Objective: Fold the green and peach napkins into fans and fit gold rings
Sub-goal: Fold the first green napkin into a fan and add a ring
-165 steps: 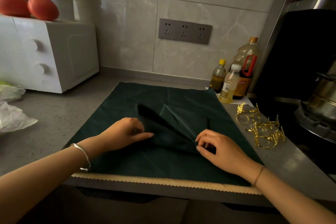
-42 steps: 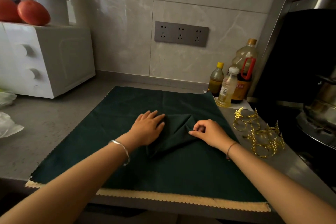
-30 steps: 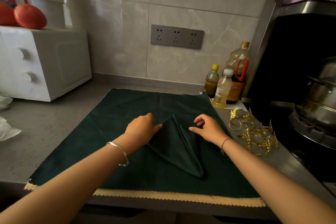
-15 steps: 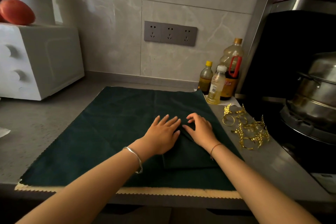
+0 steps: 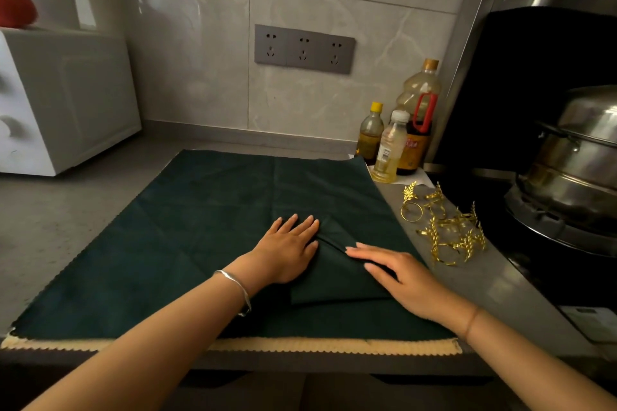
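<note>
A folded dark green napkin (image 5: 337, 280) lies on a larger spread green cloth (image 5: 200, 227) in the middle of the counter. My left hand (image 5: 287, 252) rests flat on the napkin's left side with its fingers apart. My right hand (image 5: 397, 272) lies flat on its right side, fingers stretched toward the centre fold. A peach cloth (image 5: 300, 345) shows only as a scalloped strip under the green cloth's near edge. Several gold leaf-shaped rings (image 5: 444, 227) lie in a heap on the counter to the right of the cloth.
Three bottles (image 5: 397, 140) stand at the back right by the wall. A dark stove with a steel pot (image 5: 574, 170) fills the right side. A white appliance (image 5: 60, 100) stands at the left, with a red fruit (image 5: 13, 7) and a white tub on top.
The napkin went from a raised pointed fold to a flat folded shape. Both hands now lie flat on it; my right hand slid down toward me. The camera view shifted right.
</note>
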`<state>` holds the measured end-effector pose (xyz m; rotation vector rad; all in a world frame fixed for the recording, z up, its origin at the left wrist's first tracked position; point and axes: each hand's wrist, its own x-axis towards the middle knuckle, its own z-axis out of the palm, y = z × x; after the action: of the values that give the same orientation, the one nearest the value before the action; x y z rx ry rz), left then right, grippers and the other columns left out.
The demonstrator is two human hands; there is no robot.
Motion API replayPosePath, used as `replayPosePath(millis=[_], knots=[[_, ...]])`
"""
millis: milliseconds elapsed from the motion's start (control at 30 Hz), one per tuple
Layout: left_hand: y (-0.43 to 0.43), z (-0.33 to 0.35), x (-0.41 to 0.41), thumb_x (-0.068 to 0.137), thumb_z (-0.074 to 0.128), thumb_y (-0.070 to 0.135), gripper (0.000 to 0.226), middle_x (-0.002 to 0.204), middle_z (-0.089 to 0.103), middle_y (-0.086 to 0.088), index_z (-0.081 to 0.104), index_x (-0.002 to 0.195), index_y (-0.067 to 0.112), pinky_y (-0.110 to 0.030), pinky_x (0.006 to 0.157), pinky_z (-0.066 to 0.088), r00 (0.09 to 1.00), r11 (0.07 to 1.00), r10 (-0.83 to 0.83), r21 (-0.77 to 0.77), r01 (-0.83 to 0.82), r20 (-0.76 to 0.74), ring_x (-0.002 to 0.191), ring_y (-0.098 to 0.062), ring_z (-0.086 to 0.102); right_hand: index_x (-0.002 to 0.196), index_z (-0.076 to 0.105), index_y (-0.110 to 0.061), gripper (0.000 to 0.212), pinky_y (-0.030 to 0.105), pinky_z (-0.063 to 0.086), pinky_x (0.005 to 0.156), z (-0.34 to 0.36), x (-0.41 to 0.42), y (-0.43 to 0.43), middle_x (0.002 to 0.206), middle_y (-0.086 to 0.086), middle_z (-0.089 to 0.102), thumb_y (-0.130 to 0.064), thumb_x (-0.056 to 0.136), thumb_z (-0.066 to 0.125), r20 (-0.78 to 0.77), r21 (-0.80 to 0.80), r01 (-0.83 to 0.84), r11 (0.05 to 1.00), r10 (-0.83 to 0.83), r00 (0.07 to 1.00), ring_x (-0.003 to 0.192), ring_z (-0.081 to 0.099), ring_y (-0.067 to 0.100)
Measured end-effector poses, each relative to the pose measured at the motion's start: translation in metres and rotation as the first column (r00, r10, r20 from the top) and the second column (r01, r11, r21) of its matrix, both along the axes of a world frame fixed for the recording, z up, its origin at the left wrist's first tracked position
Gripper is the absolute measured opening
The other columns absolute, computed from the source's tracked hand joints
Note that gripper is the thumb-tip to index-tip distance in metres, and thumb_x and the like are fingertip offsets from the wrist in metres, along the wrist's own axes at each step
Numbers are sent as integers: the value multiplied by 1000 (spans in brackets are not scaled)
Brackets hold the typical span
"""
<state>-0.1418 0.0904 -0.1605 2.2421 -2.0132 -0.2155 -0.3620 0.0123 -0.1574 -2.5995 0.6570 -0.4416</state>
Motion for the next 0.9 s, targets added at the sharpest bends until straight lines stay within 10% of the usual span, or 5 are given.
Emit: replayPosePath(millis=[200, 333, 600, 900], knots=[[1, 2, -1, 103, 16, 39, 53, 159, -1, 6, 0, 152, 24, -33, 117, -7, 1000, 1000, -12, -16, 12, -29, 147, -18, -6, 127, 39, -55, 37, 16, 17, 113, 4, -34, 15, 137, -35, 32, -52, 90, 36, -72, -20, 51, 999, -52, 996, 135, 15, -13], [13, 10, 4, 101, 23, 44, 54, 159, 9, 6, 12, 151, 26, -28, 117, -3, 980, 982, -52, -190, 14, -194, 146, -12, 0, 127, 37, -49, 40, -5, -5, 97, 15, -30, 22, 124, -43, 23, -58, 88, 38, -145, -179, -6, 984, -20, 989, 114, -2, -37], [74, 38, 9, 77, 38, 77, 75, 148, 30, 20, 31, 143, 41, -25, 114, 13, 977, 973, -212, -91, 212, 14, 138, -3, 25, 115, 49, -39, 45, 8, -14, 107, 15, -23, 20, 131, -23, 45, -68, 83, 39, -175, -362, -50, 931, -15, 984, 125, 25, -14], [74, 31, 7, 85, 45, 66, 71, 149, 37, 10, 32, 146, 31, -24, 110, 33, 932, 940, -309, -86, 330, 188, 132, -7, 40, 91, 41, -38, 42, 11, -10, 110, 17, -19, 22, 116, -17, 54, -74, 79, 25, -188, -420, -40, 906, -44, 981, 118, 40, -5]])
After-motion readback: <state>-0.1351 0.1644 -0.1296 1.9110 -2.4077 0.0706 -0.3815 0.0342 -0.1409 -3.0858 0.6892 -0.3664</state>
